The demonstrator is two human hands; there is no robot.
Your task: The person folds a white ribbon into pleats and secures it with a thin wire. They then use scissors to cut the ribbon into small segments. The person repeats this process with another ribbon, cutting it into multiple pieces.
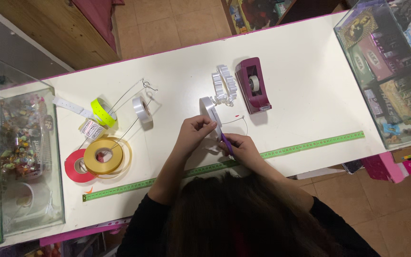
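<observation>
From my remote seat, even overhead light falls bright on the white worktop (310,71), where the tape dispenser (253,85) casts a short, soft shadow toward the right. Glare streaks the glass cases at both edges, and the frame bows slightly there.

White worktop (310,85) carries a maroon tape dispenser (254,85) with a looped white ribbon bow (224,85) just beside it on its left, and a green measuring tape (310,145) laid along the near edge. Far left: silver ribbon roll (142,110), neon-yellow roll (103,112), gold ribbon roll (104,156) overlapping a red roll (75,166). Glass display cases (386,62) of goods flank both ends of the worktop.
</observation>
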